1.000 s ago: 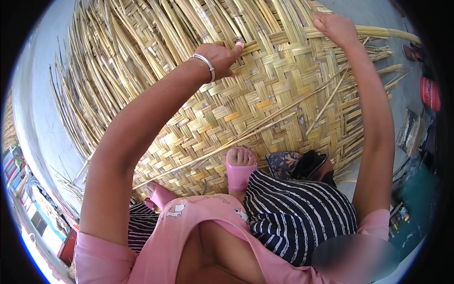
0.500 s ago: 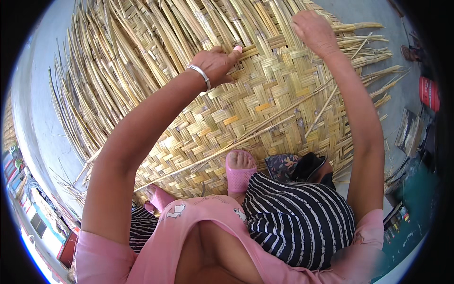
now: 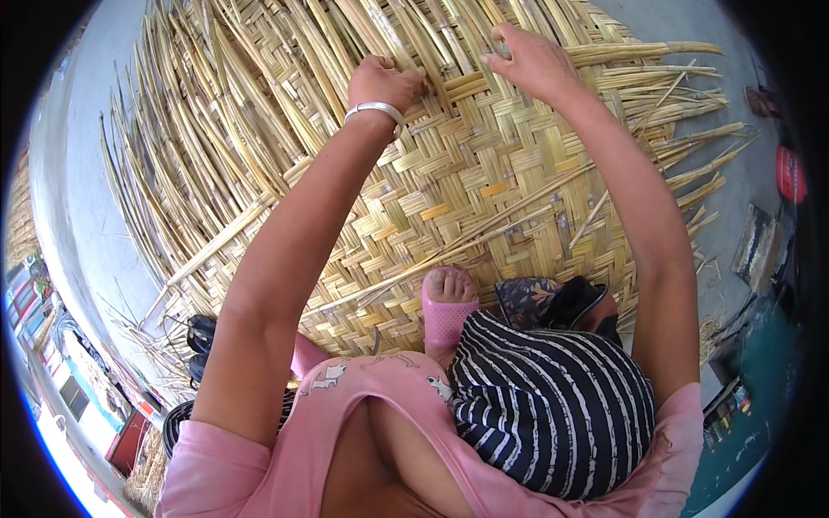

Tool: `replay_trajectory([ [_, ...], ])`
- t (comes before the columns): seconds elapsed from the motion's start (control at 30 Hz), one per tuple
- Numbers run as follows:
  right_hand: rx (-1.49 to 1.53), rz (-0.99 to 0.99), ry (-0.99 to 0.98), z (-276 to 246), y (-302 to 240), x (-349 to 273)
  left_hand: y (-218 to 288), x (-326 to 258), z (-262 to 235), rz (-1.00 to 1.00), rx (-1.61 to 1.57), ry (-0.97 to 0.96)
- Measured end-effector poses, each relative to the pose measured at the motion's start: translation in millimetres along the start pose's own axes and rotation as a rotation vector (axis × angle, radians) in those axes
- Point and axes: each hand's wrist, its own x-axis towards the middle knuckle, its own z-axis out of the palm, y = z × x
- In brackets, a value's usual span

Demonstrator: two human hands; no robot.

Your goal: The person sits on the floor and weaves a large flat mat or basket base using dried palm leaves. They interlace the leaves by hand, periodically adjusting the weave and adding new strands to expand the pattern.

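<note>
Woven bamboo mat (image 3: 484, 198) lies flat on the grey ground, spread out ahead of the pink sandal (image 3: 446, 315) that rests on its near edge. Left hand (image 3: 384, 82) is at the mat's far working edge, where the weave ends and loose strips (image 3: 259, 112) fan out; fingers curled down onto a strip, apparently pinching it. Right hand (image 3: 531, 60) is just beside it on the same edge, fingers bent and pressing on strips; whether it grips one, cannot tell. Judgement: strips are light, thin, springy along their length, stiff across; edges likely sharp, brittle if kinked. Best taken near the woven edge, between thumb and fingertips.
</note>
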Motion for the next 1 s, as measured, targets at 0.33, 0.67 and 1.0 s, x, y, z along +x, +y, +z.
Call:
replay_trajectory([
  [0.33, -0.233, 0.103, 0.015, 8.5, -20.7, 3.9, -9.4, 6.3, 10.1, -0.031, 0.047, -0.087],
  [0.67, -0.284, 0.016, 0.161, 15.9, -20.1, -10.1, -17.3, -5.9, 11.7, 0.078, 0.194, -0.08],
  [1.0, -0.143, -0.087, 0.2, 18.1, 1.5, -16.2, -27.4, -53.0, 31.6, 0.611, 0.692, 0.235],
])
